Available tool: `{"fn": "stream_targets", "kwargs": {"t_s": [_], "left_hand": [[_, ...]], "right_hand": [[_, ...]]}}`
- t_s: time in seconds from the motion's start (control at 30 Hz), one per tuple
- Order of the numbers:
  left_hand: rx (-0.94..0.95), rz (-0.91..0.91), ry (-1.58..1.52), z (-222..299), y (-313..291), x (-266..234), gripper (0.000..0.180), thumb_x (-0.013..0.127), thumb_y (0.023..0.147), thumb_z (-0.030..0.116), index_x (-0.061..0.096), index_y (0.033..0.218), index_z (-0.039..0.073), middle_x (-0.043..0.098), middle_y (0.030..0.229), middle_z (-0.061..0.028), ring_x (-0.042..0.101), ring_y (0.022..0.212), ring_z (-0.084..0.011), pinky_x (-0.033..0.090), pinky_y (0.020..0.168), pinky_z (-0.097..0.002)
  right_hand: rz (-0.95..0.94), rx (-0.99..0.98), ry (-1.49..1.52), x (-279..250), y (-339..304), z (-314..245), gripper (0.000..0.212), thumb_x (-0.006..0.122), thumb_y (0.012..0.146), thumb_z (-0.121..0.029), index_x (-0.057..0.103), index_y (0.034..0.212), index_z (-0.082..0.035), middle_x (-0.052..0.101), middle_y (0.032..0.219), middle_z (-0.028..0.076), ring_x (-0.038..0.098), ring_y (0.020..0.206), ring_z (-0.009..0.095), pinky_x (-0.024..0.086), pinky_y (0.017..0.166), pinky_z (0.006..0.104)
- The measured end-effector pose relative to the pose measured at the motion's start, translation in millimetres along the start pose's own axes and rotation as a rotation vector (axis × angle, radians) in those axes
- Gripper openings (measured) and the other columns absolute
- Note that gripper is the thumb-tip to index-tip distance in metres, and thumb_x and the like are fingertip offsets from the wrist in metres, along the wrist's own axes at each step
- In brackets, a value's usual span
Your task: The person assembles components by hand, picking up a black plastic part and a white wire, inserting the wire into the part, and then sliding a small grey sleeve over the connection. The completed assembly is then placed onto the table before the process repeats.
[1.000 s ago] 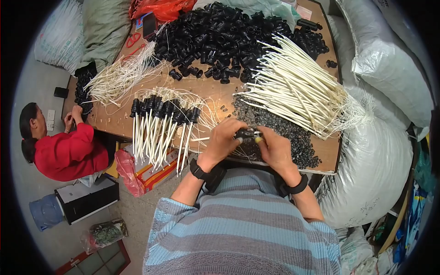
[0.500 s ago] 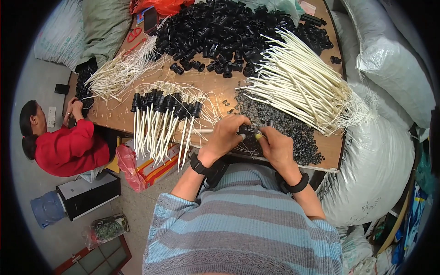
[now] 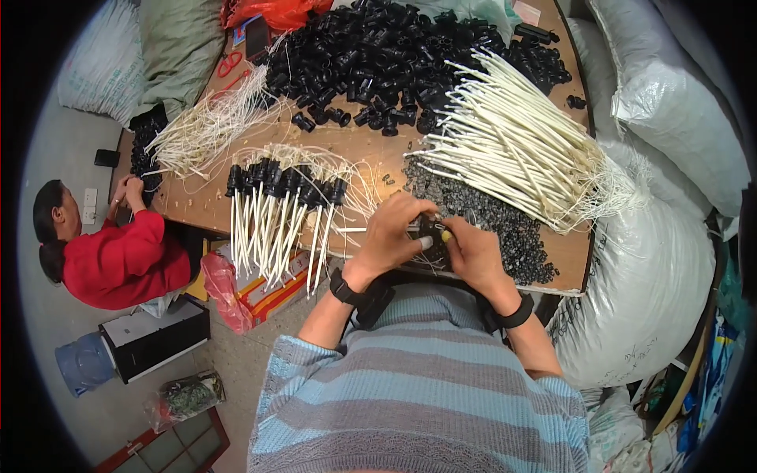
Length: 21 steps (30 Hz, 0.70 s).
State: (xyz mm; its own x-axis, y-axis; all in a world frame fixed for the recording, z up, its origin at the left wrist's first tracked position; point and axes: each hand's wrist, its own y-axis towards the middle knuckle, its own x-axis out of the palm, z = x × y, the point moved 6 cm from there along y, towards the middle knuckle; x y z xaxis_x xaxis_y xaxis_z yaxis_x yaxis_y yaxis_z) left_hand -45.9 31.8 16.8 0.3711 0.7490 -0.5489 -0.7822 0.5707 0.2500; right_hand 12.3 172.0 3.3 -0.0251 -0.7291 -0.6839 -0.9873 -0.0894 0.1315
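My left hand [image 3: 396,232] is closed around a black plastic socket, mostly hidden by the fingers. A white sleeved wire [image 3: 351,230] sticks out to the left behind that hand. My right hand [image 3: 475,249] pinches close against the socket's right end, thumb and finger pressed together. What lies in its fingertips is too small and covered to make out. Left of my hands, a bunch of finished-looking black sockets with white sleeved wires [image 3: 284,185] hangs over the table's front edge. Small black parts [image 3: 512,240] lie heaped beside and beyond my right hand.
A big pile of black sockets [image 3: 378,59] covers the table's far side. White sleeved wires [image 3: 512,142] lie bundled at right, another wire bundle [image 3: 209,130] at far left. Full white sacks [image 3: 639,299] crowd the right side. A person in red [image 3: 126,252] works at left.
My hands stay together in nearly the same place. The black socket has turned and is now more covered by my left fingers; my right fingertips have shifted slightly against it.
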Motion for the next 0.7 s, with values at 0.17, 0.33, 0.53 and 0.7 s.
{"fn": "stream_targets", "kwargs": {"t_s": [0.17,0.33,0.53,0.7], "left_hand": [[0.16,0.088,0.021,6.3,-0.4,0.5,0.036,0.073,0.062,-0.002,0.064,0.095,0.009,0.063,0.095,-0.0061,0.058,0.094,-0.0263,0.047,0.083,-0.0363],[0.012,0.077,-0.261,-13.4,-2.9,1.2,0.032,0.071,0.064,-0.004,0.064,0.093,0.007,0.063,0.092,-0.0062,0.058,0.092,-0.0255,0.047,0.082,-0.0357],[0.152,0.145,-0.099,-0.1,-1.7,-6.3,0.029,0.071,0.061,-0.007,0.066,0.085,0.008,0.062,0.085,-0.0033,0.059,0.084,-0.0232,0.048,0.074,-0.033],[0.352,0.135,-0.075,9.0,-11.1,-5.4,0.03,0.069,0.058,-0.01,0.067,0.08,0.01,0.062,0.082,-0.0003,0.059,0.08,-0.0218,0.047,0.068,-0.0319]], "right_hand": [[0.117,-0.096,-0.125,5.1,-3.4,-8.1,0.021,0.056,0.078,0.001,0.052,0.097,-0.007,0.058,0.073,0.015,0.062,0.063,0.036,0.047,0.051,0.0442],[0.159,-0.075,-0.042,-4.6,-3.1,-17.5,0.025,0.062,0.082,-0.002,0.061,0.106,-0.008,0.066,0.084,0.014,0.065,0.072,0.034,0.051,0.056,0.0398],[0.143,-0.051,0.012,-7.2,-0.3,-14.1,0.021,0.065,0.082,-0.006,0.063,0.102,-0.009,0.066,0.082,0.012,0.065,0.067,0.033,0.05,0.053,0.0401],[0.049,-0.086,0.225,3.6,-0.4,-9.3,0.016,0.063,0.083,-0.008,0.067,0.099,-0.01,0.065,0.074,0.013,0.065,0.065,0.032,0.049,0.054,0.0406]]}}
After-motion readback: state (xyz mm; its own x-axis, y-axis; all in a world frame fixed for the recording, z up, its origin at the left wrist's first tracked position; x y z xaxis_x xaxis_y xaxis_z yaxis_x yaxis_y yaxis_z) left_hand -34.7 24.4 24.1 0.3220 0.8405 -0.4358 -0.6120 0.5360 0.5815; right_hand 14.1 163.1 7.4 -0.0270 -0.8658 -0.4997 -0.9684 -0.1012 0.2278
